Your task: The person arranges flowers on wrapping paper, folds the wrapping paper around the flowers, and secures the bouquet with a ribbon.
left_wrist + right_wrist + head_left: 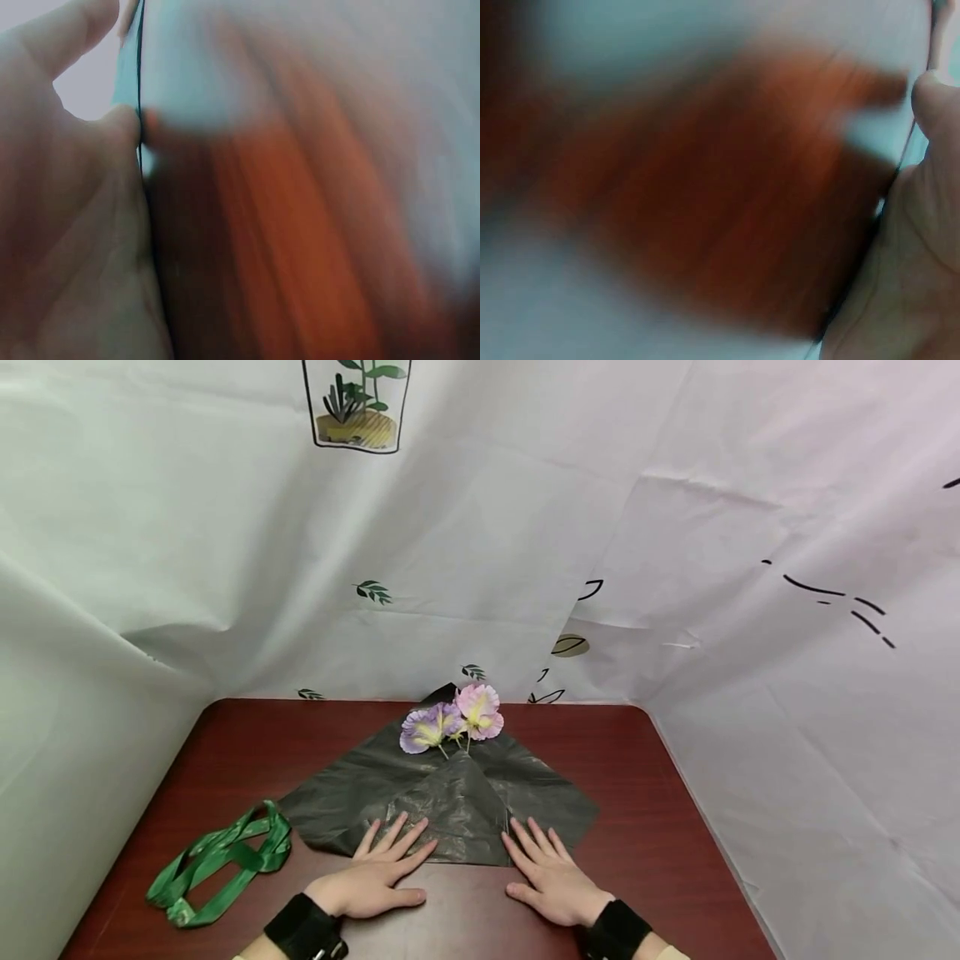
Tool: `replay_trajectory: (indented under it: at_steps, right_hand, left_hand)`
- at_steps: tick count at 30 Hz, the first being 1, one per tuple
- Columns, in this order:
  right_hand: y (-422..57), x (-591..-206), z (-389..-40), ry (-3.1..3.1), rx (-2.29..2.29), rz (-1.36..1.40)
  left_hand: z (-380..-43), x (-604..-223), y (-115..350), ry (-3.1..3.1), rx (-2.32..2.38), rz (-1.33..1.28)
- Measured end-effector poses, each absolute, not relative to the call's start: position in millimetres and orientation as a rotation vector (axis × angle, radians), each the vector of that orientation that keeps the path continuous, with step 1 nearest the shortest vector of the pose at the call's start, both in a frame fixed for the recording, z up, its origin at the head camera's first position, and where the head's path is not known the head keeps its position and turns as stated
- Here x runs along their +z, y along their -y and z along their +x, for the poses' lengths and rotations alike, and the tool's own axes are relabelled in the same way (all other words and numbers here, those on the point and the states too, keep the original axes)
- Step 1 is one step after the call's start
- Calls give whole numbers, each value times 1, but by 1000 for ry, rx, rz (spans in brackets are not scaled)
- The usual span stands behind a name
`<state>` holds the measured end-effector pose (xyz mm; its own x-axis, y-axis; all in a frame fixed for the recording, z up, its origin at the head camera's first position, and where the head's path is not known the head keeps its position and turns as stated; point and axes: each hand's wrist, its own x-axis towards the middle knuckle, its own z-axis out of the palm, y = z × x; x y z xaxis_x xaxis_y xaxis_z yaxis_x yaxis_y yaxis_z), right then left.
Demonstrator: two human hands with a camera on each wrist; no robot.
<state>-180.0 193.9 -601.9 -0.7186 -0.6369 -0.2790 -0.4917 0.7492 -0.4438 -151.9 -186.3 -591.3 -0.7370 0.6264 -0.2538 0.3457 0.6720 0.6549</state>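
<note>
Dark grey wrapping paper (345,802) lies on the table, its lower part folded up to a peak in the middle. Above that peak show a purple flower (423,729) and a pink flower (478,710), their stems running down behind the fold. My left hand (371,872) lies flat with fingers spread, the fingertips over the paper's lower left edge. On the other side my right hand (551,877) is likewise spread, fingertips on the lower right part of the paper. Both wrist views show mostly blurred table surface beside the palm.
A loosely bundled green ribbon (225,864) lies left of the paper, near my left hand. The reddish-brown table (660,843) has rounded far corners. White printed cloth (487,527) hangs behind the table and along both sides.
</note>
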Motion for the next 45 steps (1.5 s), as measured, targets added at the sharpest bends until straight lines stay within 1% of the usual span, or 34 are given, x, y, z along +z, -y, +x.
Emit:
replay_trajectory:
  at_steps: [5,8,11,14,17,20,25,28,36,45]
  right_hand:
    - [-226,-598,-183,-2577,-515,-730]
    - [-229,-587,-183,-2597,-510,-625]
    - [-210,-574,-176,-2684,-470,-621]
    - [-177,-567,-164,-2779,-417,-772]
    - [-148,-566,-154,-2701,-434,-928]
    - [-136,-572,-149,-2566,-467,-901]
    - [-144,-589,-148,-2542,-426,-755]
    - [-154,-595,-150,-2545,-450,-749]
    - [-174,-595,-149,-2515,-546,-764]
    - [-170,-598,-145,-2514,-599,-691]
  left_hand:
    - [-152,-591,200,-2419,855,703]
    - [-153,-593,202,-2431,867,709]
    - [-152,-593,201,-2432,874,711]
    - [-150,-593,200,-2427,869,696]
    - [-150,-595,199,-2432,870,688]
    - [-150,-599,199,-2427,895,698]
    - [-151,-603,200,-2397,949,726]
    - [-152,-601,202,-2397,940,714]
    - [-153,-597,202,-2406,886,691]
    - [-152,-598,201,-2419,884,679]
